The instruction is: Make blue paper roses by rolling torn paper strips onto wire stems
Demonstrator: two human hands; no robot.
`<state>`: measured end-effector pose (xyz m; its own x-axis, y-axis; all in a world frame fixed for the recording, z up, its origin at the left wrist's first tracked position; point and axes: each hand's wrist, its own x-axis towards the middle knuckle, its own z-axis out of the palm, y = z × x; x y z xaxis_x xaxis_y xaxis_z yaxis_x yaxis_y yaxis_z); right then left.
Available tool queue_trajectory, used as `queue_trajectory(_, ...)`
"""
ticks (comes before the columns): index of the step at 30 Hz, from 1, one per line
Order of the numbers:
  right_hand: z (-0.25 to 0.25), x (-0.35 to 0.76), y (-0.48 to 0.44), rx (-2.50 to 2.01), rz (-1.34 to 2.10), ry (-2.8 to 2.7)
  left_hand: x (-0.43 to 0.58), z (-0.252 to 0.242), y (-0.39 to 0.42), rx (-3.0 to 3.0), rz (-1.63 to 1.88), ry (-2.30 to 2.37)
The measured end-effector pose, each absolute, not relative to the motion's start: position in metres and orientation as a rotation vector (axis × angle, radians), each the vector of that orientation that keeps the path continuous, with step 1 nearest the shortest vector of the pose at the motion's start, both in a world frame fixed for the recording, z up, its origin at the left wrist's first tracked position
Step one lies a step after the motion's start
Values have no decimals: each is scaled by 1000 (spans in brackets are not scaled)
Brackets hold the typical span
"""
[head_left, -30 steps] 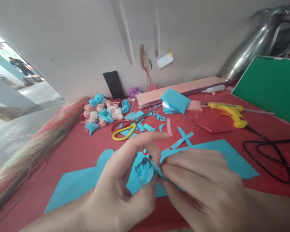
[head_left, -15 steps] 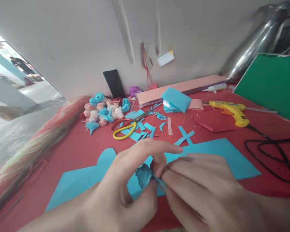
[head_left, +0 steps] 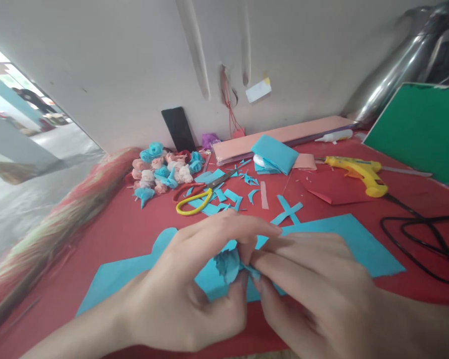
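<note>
The left hand (head_left: 177,286) pinches a ruffled blue paper flower (head_left: 227,264) at its base. The right hand (head_left: 322,279) pinches its narrow tail.

I am holding a light-blue paper flower (head_left: 227,265), a plain blue sheet (head_left: 346,244) showing against the red tabletop (head_left: 110,229), yellow-and-red-handled scissors (head_left: 211,184) standing out, small roses (head_left: 162,172) mixing blue, pink and white, a glue gun (head_left: 359,172) showing yellow, its cord (head_left: 404,206) black, a board (head_left: 419,134) showing green.
</note>
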<state>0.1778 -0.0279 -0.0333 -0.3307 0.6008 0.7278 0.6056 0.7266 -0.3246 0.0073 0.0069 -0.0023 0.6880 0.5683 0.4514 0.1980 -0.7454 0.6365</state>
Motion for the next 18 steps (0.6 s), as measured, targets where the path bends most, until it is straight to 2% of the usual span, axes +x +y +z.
queue_trajectory(11, -36, 182, -19, -834, -242, -2204, 10, -11, 3, 2253, 883, 784)
queue_trajectory(18, -36, 182, -17, -884, -138, -2170, 0, -12, 5, 2237, 794, 829)
